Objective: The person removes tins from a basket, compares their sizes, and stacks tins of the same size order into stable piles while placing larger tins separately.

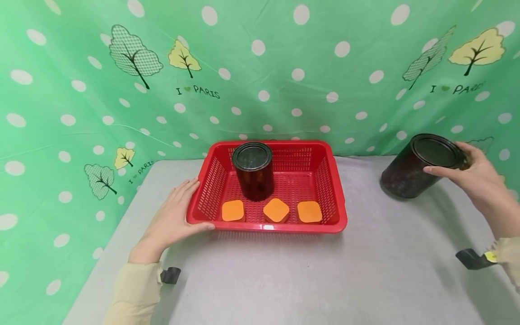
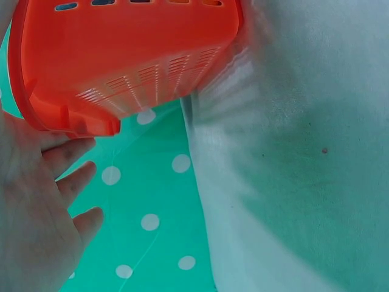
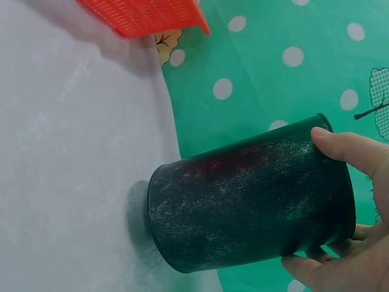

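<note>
A red plastic basket (image 1: 341,212) stands on the table with a dark can (image 1: 256,178) upright inside it. Along its front wall lie three orange rounded-square blocks: a left one (image 1: 233,210), a middle one (image 1: 276,210) and a right one (image 1: 309,211). My left hand (image 1: 174,216) rests at the basket's front left corner, thumb along the front rim and fingers loosely extended by the left side. Far to the right, my right hand (image 1: 481,174) grips a second dark can (image 3: 249,201) around its top end. This can leans toward the hand, its base close over the tabletop.
A pale grey cloth covers the table (image 1: 284,275). Behind and to the left hangs a green polka-dot curtain (image 1: 239,58) printed with trees. Black wrist mounts stick out below the left sleeve (image 1: 140,284) and the right sleeve (image 1: 509,259).
</note>
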The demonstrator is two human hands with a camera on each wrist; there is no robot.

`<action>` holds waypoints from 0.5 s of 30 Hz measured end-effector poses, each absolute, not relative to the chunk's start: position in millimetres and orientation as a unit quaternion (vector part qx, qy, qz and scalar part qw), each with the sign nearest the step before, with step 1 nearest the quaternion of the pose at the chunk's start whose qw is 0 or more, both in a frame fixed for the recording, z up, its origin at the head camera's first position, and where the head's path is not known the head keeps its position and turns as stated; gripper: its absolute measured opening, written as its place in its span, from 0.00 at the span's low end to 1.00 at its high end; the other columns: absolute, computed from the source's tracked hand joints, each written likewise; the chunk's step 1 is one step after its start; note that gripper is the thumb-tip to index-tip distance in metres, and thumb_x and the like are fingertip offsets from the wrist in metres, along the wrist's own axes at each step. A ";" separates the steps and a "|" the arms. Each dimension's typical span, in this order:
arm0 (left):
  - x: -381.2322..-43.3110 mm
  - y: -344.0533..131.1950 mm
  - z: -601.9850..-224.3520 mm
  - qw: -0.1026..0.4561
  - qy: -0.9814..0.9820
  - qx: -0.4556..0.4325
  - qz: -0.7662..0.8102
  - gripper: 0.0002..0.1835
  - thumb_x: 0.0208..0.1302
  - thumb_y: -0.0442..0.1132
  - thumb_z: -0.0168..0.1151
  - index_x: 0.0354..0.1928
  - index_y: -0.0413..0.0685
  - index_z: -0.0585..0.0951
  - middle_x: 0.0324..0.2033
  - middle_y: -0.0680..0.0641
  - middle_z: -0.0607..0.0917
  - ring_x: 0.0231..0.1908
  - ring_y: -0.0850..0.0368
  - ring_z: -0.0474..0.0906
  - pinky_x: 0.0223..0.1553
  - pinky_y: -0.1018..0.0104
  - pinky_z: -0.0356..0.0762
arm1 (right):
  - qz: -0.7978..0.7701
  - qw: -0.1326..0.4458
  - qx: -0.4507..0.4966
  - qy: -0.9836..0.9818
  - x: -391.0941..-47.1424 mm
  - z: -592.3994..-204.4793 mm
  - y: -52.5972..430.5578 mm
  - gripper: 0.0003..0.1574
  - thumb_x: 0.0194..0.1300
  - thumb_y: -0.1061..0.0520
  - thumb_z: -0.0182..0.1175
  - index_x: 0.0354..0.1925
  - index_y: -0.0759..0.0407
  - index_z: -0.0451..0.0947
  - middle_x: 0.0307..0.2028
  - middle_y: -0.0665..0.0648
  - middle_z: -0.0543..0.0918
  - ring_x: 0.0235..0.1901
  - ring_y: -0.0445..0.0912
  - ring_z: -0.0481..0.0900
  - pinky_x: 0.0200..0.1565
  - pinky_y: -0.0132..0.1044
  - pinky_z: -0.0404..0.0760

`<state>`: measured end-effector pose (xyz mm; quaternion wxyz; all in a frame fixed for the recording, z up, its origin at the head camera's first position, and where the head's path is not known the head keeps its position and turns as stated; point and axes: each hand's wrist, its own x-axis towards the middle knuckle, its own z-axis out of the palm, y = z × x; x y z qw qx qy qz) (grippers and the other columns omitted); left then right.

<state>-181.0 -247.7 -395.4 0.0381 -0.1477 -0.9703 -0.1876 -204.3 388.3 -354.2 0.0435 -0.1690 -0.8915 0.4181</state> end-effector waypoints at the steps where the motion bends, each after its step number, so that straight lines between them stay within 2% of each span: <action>1: -181.1 -247.5 -395.5 0.037 -0.971 -0.147 -0.187 0.66 0.43 0.73 0.71 0.79 0.52 0.52 0.78 0.44 0.57 0.77 0.40 0.48 0.76 0.36 0.50 | 0.415 0.043 -0.170 -0.893 -204.3 -355.5 388.1 0.68 0.63 0.38 0.66 0.80 0.43 0.28 0.80 0.64 0.39 0.73 0.55 0.51 0.72 0.63 0.59; 7: -180.8 -246.5 -394.3 0.036 -0.970 -0.146 -0.190 0.66 0.42 0.72 0.73 0.79 0.51 0.52 0.78 0.43 0.57 0.77 0.40 0.49 0.76 0.36 0.50 | 0.413 0.040 -0.169 -0.894 -205.1 -362.2 388.7 0.68 0.63 0.38 0.66 0.80 0.45 0.28 0.80 0.65 0.37 0.73 0.59 0.48 0.71 0.62 0.59; 9: -180.7 -246.2 -393.8 0.035 -0.970 -0.145 -0.192 0.66 0.42 0.72 0.73 0.79 0.51 0.52 0.78 0.43 0.57 0.77 0.40 0.49 0.75 0.35 0.51 | 0.414 0.040 -0.168 -0.894 -205.3 -364.6 389.7 0.68 0.63 0.39 0.66 0.80 0.45 0.29 0.80 0.64 0.37 0.72 0.56 0.51 0.71 0.60 0.60; 13: -180.6 -246.1 -393.8 0.034 -0.970 -0.144 -0.193 0.66 0.42 0.72 0.73 0.79 0.51 0.52 0.78 0.43 0.57 0.77 0.40 0.49 0.75 0.36 0.51 | 0.412 0.041 -0.168 -0.895 -206.0 -370.3 391.1 0.67 0.64 0.39 0.66 0.80 0.44 0.29 0.80 0.65 0.39 0.63 0.48 0.58 0.68 0.55 0.63; 15: -180.5 -246.4 -394.2 0.034 -0.970 -0.145 -0.193 0.66 0.42 0.72 0.73 0.79 0.51 0.52 0.78 0.43 0.57 0.77 0.40 0.49 0.76 0.36 0.51 | 0.422 0.038 -0.166 -0.891 -206.0 -374.4 391.3 0.66 0.65 0.40 0.65 0.80 0.42 0.28 0.80 0.64 0.38 0.67 0.48 0.57 0.71 0.55 0.61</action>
